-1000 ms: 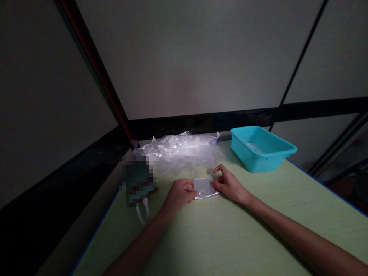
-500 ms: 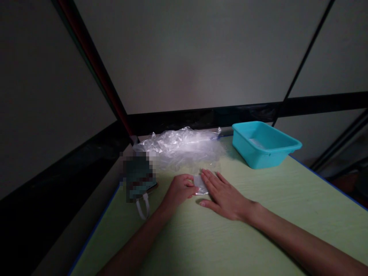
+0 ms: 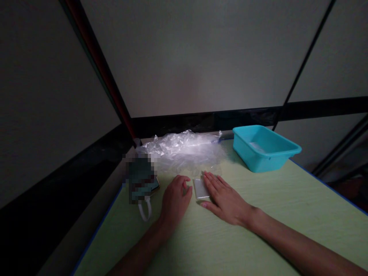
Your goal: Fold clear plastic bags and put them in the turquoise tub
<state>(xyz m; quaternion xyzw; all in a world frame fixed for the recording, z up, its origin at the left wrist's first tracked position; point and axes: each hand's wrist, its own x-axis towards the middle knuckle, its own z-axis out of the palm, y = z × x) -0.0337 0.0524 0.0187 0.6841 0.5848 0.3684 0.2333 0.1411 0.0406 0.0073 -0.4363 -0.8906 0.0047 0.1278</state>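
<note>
A small whitish packet [image 3: 201, 188] with a shiny clear surface lies flat on the pale green table [image 3: 189, 245]. My right hand [image 3: 224, 195] rests palm down with its fingers stretched over the packet's right part, which it hides. Just left of the packet is my left hand [image 3: 176, 197], its thumb and fingers curved and apart, with nothing between them and a small gap to the packet. Behind both hands, a crumpled heap of clear plastic bags [image 3: 186, 149] spreads over the back of the table.
At the back right stands a turquoise basin [image 3: 266, 163] with something pale inside. A blurred, pixelated dark green item [image 3: 140, 176] sits at the left edge, a white strap loop [image 3: 145, 210] hanging from it. Wall panels rise behind the table.
My left hand has let go of the packet's left edge and drawn back to the left. The packet now lies flatter and straighter. My right hand stays on it.
</note>
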